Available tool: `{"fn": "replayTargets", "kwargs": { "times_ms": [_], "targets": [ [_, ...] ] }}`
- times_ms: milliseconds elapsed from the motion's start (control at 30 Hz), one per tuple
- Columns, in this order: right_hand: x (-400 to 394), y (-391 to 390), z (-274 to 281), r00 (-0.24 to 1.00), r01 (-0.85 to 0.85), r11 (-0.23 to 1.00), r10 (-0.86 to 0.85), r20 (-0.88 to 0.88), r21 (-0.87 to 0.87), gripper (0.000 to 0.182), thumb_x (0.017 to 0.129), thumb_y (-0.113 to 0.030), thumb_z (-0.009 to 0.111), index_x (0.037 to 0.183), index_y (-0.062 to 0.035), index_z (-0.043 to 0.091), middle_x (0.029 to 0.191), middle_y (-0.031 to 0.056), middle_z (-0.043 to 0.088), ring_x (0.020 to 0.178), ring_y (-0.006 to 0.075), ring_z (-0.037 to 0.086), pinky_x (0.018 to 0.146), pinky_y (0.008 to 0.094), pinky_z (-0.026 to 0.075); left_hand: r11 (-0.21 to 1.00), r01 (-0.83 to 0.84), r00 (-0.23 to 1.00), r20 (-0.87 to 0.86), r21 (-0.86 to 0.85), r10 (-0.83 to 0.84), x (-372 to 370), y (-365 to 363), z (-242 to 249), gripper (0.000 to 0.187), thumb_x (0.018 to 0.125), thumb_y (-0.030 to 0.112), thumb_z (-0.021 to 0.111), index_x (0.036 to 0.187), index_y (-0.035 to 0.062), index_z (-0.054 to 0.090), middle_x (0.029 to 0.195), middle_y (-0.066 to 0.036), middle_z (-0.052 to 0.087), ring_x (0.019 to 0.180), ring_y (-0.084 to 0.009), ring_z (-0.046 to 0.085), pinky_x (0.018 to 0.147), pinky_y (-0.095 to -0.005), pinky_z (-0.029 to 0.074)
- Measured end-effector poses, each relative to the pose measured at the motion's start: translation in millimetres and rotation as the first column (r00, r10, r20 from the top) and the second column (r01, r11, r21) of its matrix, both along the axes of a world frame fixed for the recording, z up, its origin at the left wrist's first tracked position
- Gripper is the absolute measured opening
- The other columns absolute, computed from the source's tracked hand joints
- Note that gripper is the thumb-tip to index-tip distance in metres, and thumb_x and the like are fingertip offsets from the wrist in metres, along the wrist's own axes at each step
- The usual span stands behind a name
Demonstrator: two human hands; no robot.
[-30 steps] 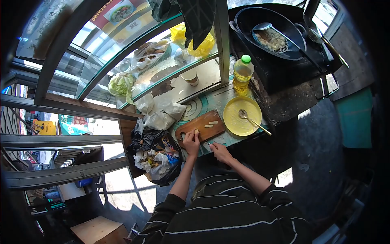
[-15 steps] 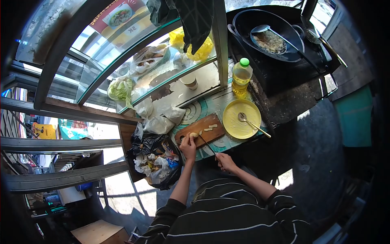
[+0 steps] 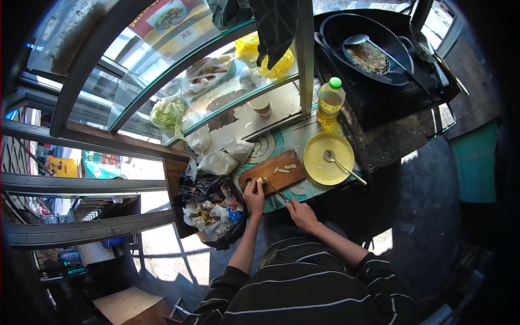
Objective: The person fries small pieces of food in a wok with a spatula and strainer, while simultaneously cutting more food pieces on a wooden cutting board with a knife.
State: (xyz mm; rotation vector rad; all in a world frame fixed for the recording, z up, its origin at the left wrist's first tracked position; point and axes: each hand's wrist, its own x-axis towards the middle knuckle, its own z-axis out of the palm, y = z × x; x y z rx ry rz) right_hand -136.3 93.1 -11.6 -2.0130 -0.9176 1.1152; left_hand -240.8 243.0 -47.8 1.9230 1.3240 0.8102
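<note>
My left hand (image 3: 253, 197) is at the left end of a wooden cutting board (image 3: 264, 169), its fingertips pinching a small pale piece of food (image 3: 262, 180) whose kind I cannot make out. Wrapped around a handle at the board's near edge, my right hand (image 3: 301, 215) holds a knife (image 3: 278, 193). The thin blade points up and left, close to the held piece. Several pale cut slices (image 3: 283, 170) lie on the right half of the board. Just right of the board is a yellow plate (image 3: 316, 172) with a spoon (image 3: 344, 167) resting in it.
An oil bottle (image 3: 330, 105) with a green cap stands behind the plate. Farther right, a black wok (image 3: 364, 32) holds a ladle (image 3: 387, 57) and frying food. A trash bag (image 3: 219, 230) sits left of my left hand. Behind the board rises a glass display case (image 3: 216, 116) containing cabbage (image 3: 168, 115).
The camera view has shifted slightly. A small slice beside the knife now lies closer to the other slices. My right hand and the knife have moved a little toward my left hand.
</note>
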Motion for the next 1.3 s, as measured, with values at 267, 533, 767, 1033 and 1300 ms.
{"fn": "replayTargets", "kwargs": {
  "times_ms": [267,533,767,1033,1300],
  "targets": [
    [1.3,0.2,0.8,0.999,0.002,1.000,-0.002,0.053,-0.011,0.031,0.090,-0.034,0.039,0.092,-0.0036,0.047,0.073,0.0257,0.059,0.072,0.0454,0.056,0.063,0.0534,0.043,0.999,-0.031,0.999,-0.034,0.039,0.033,7.5,-1.1,-0.5,0.023,0.081,0.017,0.061,0.097,0.0016,0.064,0.075,-0.012,0.061,0.067,-0.0194,0.059,0.062,-0.0284,0.045],
    [0.3,-1.2,7.0,0.998,-0.025,1.000,0.026,0.052,-0.004,0.031,0.090,-0.034,0.040,0.092,-0.0039,0.048,0.072,0.0260,0.058,0.071,0.0456,0.056,0.062,0.0538,0.043,0.999,-0.045,0.999,0.007,0.000,0.045,4.0,1.5,-3.7,0.021,0.080,0.016,0.062,0.096,0.0031,0.065,0.070,-0.010,0.059,0.060,-0.0170,0.054,0.058,-0.0280,0.042],
    [-2.2,11.1,13.4,0.988,-0.022,0.998,0.030,0.153,-0.052,0.029,0.090,-0.032,0.041,0.092,-0.0046,0.049,0.071,0.0241,0.058,0.071,0.0449,0.055,0.061,0.0524,0.043,0.999,-0.046,0.999,0.001,-0.011,0.046,7.4,3.6,1.0,0.020,0.080,0.016,0.062,0.094,0.0030,0.066,0.069,-0.010,0.058,0.059,-0.0171,0.054,0.057,-0.0279,0.042],
    [0.0,23.7,9.4,0.997,-0.015,0.999,0.019,0.076,-0.048,0.031,0.089,-0.033,0.041,0.090,-0.0032,0.051,0.077,0.0255,0.058,0.077,0.0447,0.055,0.067,0.0518,0.043,0.999,-0.034,0.999,0.029,-0.008,0.034,9.3,5.0,-0.3,0.018,0.079,0.015,0.062,0.092,0.0024,0.066,0.070,-0.012,0.059,0.063,-0.0197,0.058,0.060,-0.0297,0.043],
    [6.5,23.4,11.4,0.998,-0.028,0.997,0.032,0.058,-0.068,0.032,0.089,-0.033,0.040,0.090,-0.0027,0.052,0.080,0.0256,0.058,0.080,0.0445,0.055,0.070,0.0515,0.042,0.999,-0.011,1.000,-0.001,0.036,0.011,8.0,3.0,2.1,0.018,0.078,0.014,0.063,0.092,0.0029,0.066,0.071,-0.011,0.059,0.065,-0.0214,0.058,0.061,-0.0306,0.043]
  ]
}}
